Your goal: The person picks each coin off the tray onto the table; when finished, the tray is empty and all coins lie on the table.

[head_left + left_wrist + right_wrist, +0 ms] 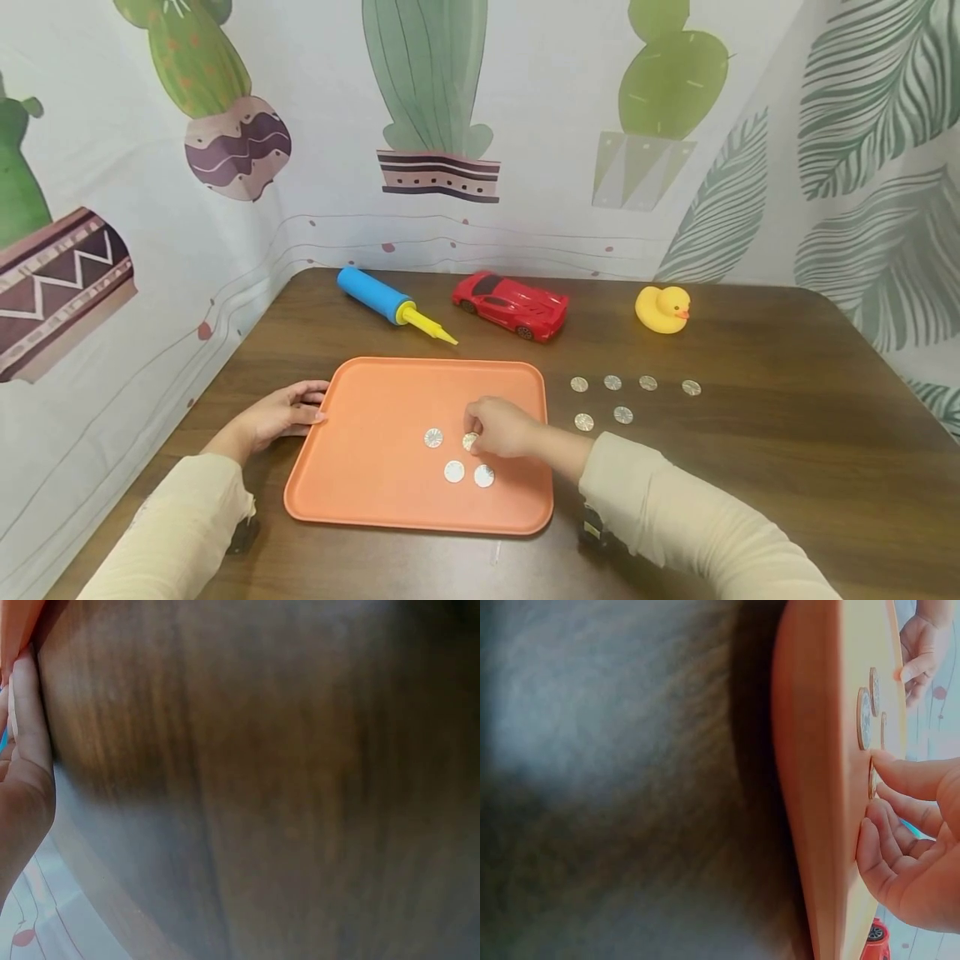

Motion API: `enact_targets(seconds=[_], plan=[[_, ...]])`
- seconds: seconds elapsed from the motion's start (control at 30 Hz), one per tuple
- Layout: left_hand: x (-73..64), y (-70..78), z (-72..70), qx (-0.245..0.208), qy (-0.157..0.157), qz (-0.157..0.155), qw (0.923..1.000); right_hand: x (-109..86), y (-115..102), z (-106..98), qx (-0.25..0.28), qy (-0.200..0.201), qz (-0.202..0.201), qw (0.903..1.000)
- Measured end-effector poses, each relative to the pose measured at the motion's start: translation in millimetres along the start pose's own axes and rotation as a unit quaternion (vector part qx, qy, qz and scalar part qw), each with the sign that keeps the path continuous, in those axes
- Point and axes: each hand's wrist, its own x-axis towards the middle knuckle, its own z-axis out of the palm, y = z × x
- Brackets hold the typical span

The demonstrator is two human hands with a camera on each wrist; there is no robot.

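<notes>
My right hand (501, 427) is over the orange tray (375, 505), its thumb and fingertips pinching a coin (470, 442) right at the tray's surface. In the right wrist view, this coin (872, 780) shows edge-on between thumb and index finger. Three other coins lie flat close by: one silver coin (433, 437) to the left, another (453, 472) and a third (483, 476) nearer the front. At the tray's left side, my left hand (281, 414) holds the rim, thumb on top and fingers along the outer edge.
Several coins (584, 422) lie in two loose rows on the brown table (750, 483), right of the tray. Behind the tray are a blue and yellow hand pump (375, 296), a red toy car (513, 305) and a yellow rubber duck (660, 312). A cactus-print cloth (555, 167) hangs behind the table.
</notes>
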Motion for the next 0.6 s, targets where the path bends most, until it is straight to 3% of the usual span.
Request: enact_targets(seconds=[0.6], plan=[[2.0, -2.2, -1.2, -0.001, -0.003, 0.003, 1.0000, -0.2, -1.3, 2.1, -0.010, -0.008, -0.001, 0.9999]])
